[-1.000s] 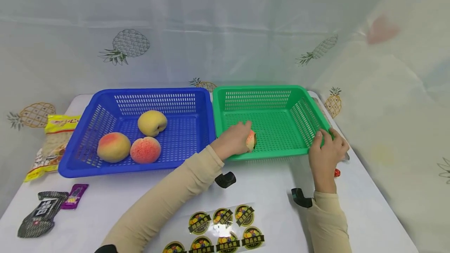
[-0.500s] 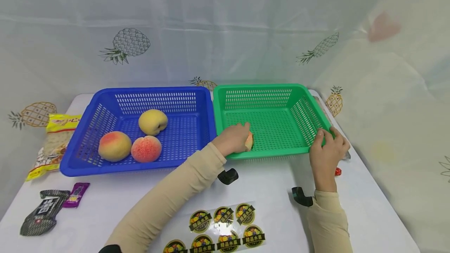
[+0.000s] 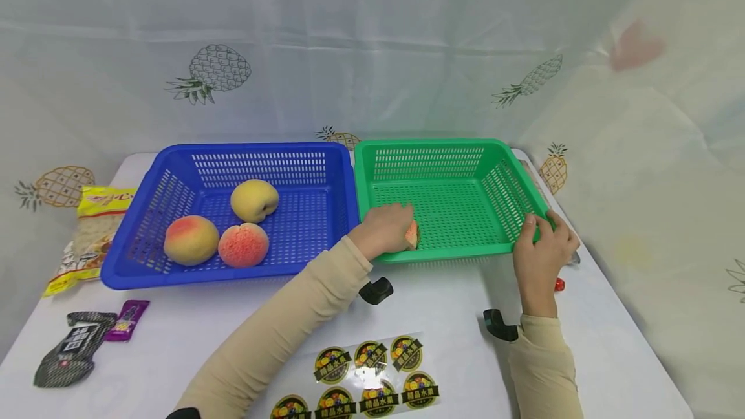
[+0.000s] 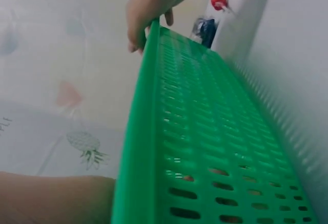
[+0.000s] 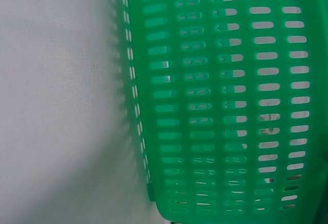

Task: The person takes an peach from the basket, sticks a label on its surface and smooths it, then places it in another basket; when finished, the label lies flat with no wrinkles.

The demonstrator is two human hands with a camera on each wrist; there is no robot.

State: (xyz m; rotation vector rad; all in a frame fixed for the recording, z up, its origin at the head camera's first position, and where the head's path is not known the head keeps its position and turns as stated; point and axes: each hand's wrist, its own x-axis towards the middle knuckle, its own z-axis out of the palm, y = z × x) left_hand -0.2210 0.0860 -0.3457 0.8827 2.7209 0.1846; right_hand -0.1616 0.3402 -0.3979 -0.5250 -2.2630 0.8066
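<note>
Left hand (image 3: 384, 231): grip was curled round a pinkish fruit (image 3: 412, 236), mostly hidden, in the green basket's (image 3: 465, 212) near left corner | right hand (image 3: 542, 244): grip pinched that basket's right rim | blue basket (image 3: 302, 225) stood just beside, toward the table's (image 3: 454, 315) far left corner, holding three peaches (image 3: 243, 246)

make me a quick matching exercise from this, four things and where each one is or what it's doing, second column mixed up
1. left hand
2. right hand
3. sticker sheet
4. purple packet

A. beside the black packet
B. on the green basket's near right corner
C. holding a fruit
D. between the forearms

Pairs: 1-C, 2-B, 3-D, 4-A
</note>
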